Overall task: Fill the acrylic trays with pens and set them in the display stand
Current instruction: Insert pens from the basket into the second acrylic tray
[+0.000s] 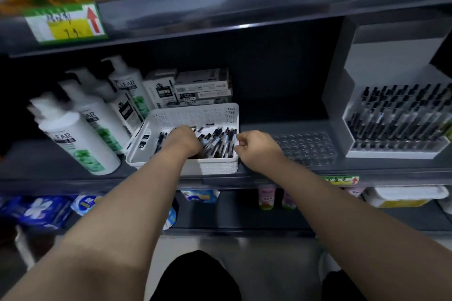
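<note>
Dark grey shelving is filling the view, and on the middle shelf (281,120) a white perforated basket (195,109) is sitting near the centre, holding a loose heap of pens (220,140). The left hand (182,140) is reaching down into that heap with its fingers buried among the barrels, so I cannot tell whether they are closing on anything. The right hand (256,146) is hovering just at 3 o'clock of the basket with its fingers curled together; whether they are pinching the rim, a pen or nothing is not showing. Just beyond it, again at 3 o'clock, 1 clear acrylic tray (305,149) is lying flat with its holes unfilled, and farther toward 2 o'clock the display stand (337,105) is already carrying a row of upright pens (396,117). My worry is that a careless grab is going to drag extra pens over the low front wall and onto the floor, since the basket is sitting close to the shelf edge. Shampoo bottles (80,139) are crowding in at 9 o'clock, so a wide left elbow is risking toppling them. Because the tray is nearly invisible against the dark shelf, it is inviting a knock from the right wrist.
</note>
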